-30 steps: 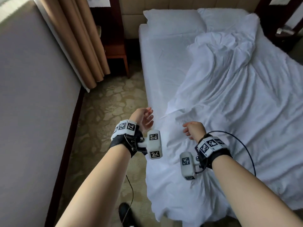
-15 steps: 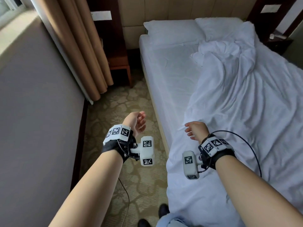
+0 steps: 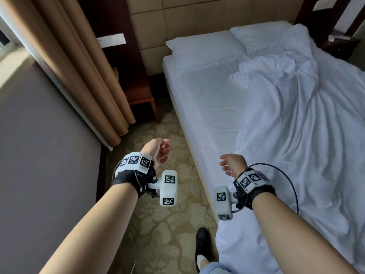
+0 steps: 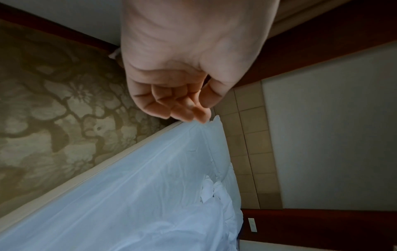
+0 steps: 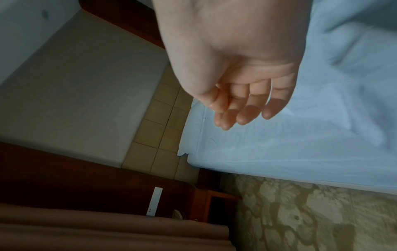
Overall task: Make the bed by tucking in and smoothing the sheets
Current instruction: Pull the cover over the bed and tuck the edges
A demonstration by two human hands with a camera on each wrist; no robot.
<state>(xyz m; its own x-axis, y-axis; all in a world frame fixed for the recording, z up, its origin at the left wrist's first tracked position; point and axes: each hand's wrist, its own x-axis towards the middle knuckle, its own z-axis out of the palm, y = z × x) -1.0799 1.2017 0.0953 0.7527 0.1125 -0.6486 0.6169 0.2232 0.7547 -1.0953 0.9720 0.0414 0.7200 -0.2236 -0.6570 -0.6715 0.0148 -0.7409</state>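
A white rumpled top sheet (image 3: 296, 135) lies bunched over the right part of the bed, folded back from the smoother bottom sheet (image 3: 203, 99) on the left strip. Two white pillows (image 3: 203, 48) sit against the headboard. My left hand (image 3: 160, 150) hangs over the carpet beside the bed, fingers loosely curled and holding nothing; the left wrist view shows the same left hand (image 4: 171, 105). My right hand (image 3: 230, 165) hovers above the bed's left edge, fingers relaxed and empty, which the right wrist view confirms for that right hand (image 5: 242, 108).
A narrow patterned carpet aisle (image 3: 164, 214) runs between the bed and a grey wall (image 3: 39, 155). Tan curtains (image 3: 83, 62) and a wooden nightstand (image 3: 142, 99) stand at the aisle's far end. A second nightstand (image 3: 341, 46) is at far right. My dark shoe (image 3: 201, 242) is beside the bed.
The view has shifted forward along the aisle toward the headboard. Both hands have stayed empty and moved left relative to the bed; the right hand's fingers have loosened.
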